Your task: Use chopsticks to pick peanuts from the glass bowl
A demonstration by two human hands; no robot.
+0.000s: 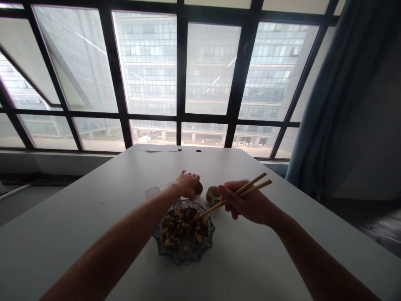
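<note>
A scalloped glass bowl point(184, 255) holds a mix of nuts point(180, 223). My right hand point(244, 200) grips a pair of wooden chopsticks point(250, 188), their tips down among the nuts at the bowl's right side. Behind the bowl, my left hand point(187, 184) is wrapped round a small brown cup point(198, 190), which looks tilted with its mouth to the right. Another small cup point(213, 195) with dark characters stands upright between the two hands.
On the white table point(125, 179), a clear plastic piece point(152, 192) lies left of my left hand, with another partly hidden behind my wrist. White papers point(156, 148) lie at the far edge, near two round holes. Windows and a blue curtain point(326, 96) stand beyond.
</note>
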